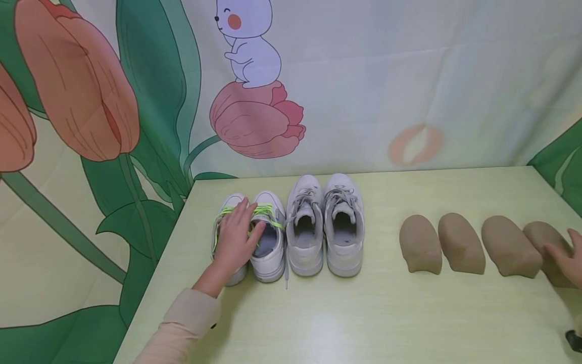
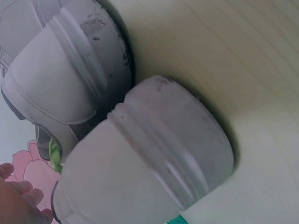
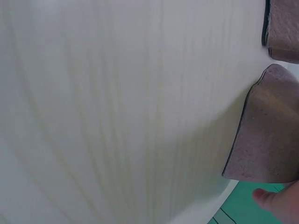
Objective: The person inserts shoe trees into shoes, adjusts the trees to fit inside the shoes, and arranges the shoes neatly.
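In the head view my left hand [image 1: 237, 237] is over a pair of white sneakers with neon green laces. Its fingers reach over the left sneaker [image 1: 236, 276], and the thumb lies across the opening of the right one [image 1: 269, 265]. The left wrist view shows the heel of a white sneaker [image 2: 117, 172] close up, with fingertips of the left hand [image 2: 21, 200] at the lower left. My right hand [image 1: 572, 257], partly cut off by the frame edge, extends its thumb at the rightmost brown molded shoe insert [image 1: 543, 235]. Whether it touches the insert is unclear.
Another white pair with grey laces, a left shoe [image 1: 305, 255] and a right shoe [image 1: 345, 258], stands beside the green-laced pair. More brown inserts [image 1: 420, 245] lie in a row on the pale wooden table [image 1: 386, 318]. A printed cloth [image 1: 364, 91] hangs behind.
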`<action>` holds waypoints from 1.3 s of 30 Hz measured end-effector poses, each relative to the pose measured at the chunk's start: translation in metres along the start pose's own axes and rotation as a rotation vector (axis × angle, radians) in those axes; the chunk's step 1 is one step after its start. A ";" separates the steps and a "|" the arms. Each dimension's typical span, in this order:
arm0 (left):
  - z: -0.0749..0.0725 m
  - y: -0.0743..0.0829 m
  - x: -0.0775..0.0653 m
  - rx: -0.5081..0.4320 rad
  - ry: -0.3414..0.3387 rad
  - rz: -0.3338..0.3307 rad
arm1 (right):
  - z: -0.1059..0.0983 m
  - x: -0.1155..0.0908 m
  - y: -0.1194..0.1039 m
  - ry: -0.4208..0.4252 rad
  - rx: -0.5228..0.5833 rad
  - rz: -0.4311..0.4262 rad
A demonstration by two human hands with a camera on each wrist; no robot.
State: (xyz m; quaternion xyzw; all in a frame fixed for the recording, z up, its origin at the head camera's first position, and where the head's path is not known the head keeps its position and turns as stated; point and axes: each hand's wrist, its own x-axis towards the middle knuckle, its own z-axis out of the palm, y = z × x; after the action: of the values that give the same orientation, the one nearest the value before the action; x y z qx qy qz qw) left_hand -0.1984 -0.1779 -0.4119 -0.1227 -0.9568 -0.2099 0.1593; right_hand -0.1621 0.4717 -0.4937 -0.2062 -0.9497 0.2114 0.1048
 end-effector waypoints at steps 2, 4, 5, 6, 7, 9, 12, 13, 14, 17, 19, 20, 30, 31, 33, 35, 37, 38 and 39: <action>0.001 0.002 0.000 0.001 -0.010 -0.001 | -0.001 -0.001 0.000 -0.025 0.002 0.019; 0.001 0.004 0.001 0.005 -0.017 0.002 | -0.001 -0.002 0.001 -0.050 -0.016 0.050; 0.001 0.005 0.001 0.003 -0.018 0.005 | -0.001 -0.002 0.002 -0.054 -0.021 0.055; 0.002 0.006 0.001 0.003 -0.017 0.010 | -0.001 -0.002 0.003 -0.053 -0.030 0.060; 0.002 0.007 0.001 0.000 -0.015 0.015 | 0.000 -0.003 0.004 -0.054 -0.042 0.067; 0.002 0.009 0.001 -0.005 -0.015 0.021 | 0.000 -0.003 0.006 -0.048 -0.031 0.058; 0.002 0.012 0.001 -0.018 -0.016 0.022 | 0.001 -0.004 0.009 -0.043 -0.005 0.036; 0.002 0.013 0.001 -0.021 -0.015 0.023 | 0.001 -0.004 0.010 -0.047 0.009 0.023; 0.002 0.015 0.001 -0.022 -0.017 0.023 | 0.001 -0.004 0.011 -0.050 0.012 0.010; 0.002 0.019 0.001 -0.031 -0.017 0.027 | 0.001 -0.004 0.012 -0.065 0.024 -0.020; 0.002 0.021 0.002 -0.043 -0.016 0.034 | 0.000 -0.005 0.013 -0.066 0.022 -0.042; 0.002 0.022 0.002 -0.050 -0.017 0.037 | 0.000 -0.005 0.012 -0.065 0.010 -0.043; 0.007 0.028 0.008 -0.072 0.001 0.074 | -0.001 -0.005 0.008 -0.119 0.084 -0.049; 0.008 0.028 0.008 -0.071 0.004 0.076 | -0.001 -0.004 0.008 -0.121 0.099 -0.054; 0.008 0.028 0.008 -0.072 0.008 0.079 | -0.001 -0.003 0.007 -0.128 0.098 -0.058; 0.009 0.029 0.008 -0.069 0.005 0.079 | -0.002 -0.002 0.005 -0.136 0.119 -0.068; 0.010 0.030 0.008 -0.067 0.001 0.080 | -0.004 -0.002 0.004 -0.145 0.146 -0.079; 0.010 0.031 0.009 -0.068 -0.002 0.079 | -0.004 -0.002 0.004 -0.151 0.141 -0.080; 0.010 0.032 0.009 -0.070 -0.004 0.077 | -0.005 -0.002 0.004 -0.159 0.141 -0.081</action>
State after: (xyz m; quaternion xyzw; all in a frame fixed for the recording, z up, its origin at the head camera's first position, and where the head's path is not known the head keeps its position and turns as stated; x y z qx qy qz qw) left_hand -0.1995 -0.1435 -0.4057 -0.1655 -0.9438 -0.2367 0.1608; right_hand -0.1577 0.4758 -0.4914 -0.1426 -0.9452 0.2889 0.0520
